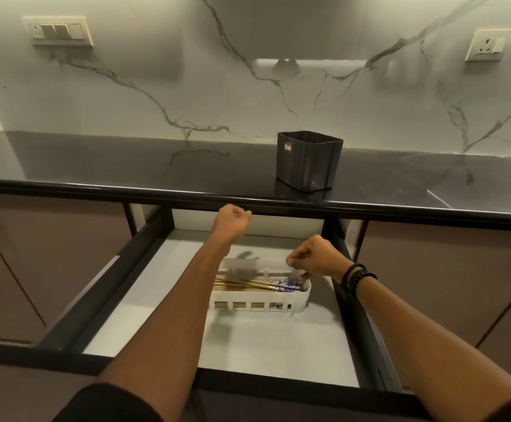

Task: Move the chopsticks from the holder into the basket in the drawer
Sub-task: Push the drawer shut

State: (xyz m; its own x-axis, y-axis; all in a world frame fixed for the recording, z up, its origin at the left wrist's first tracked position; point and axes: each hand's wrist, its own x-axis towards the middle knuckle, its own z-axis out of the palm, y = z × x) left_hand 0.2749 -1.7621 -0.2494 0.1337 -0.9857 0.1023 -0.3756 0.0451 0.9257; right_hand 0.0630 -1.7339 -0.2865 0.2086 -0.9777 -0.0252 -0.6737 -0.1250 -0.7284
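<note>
A switch panel (57, 30) sits on the marble wall at far left. Below the dark counter (95, 166), the drawer (101, 287) stands pulled out. The left hand (232, 219) hovers over its back part, just under the counter's front edge, fingers curled into a fist with nothing in them. The white basket (260, 303) rests on the drawer floor, and the chopsticks (263, 286) lie flat inside it, patterned ends to the right. The black holder (309, 159) stands upright on the counter. The right hand (315, 254), fingers curled, is at the basket's right end; whether it grips anything cannot be told. Dark bands (357, 277) circle that wrist.
</note>
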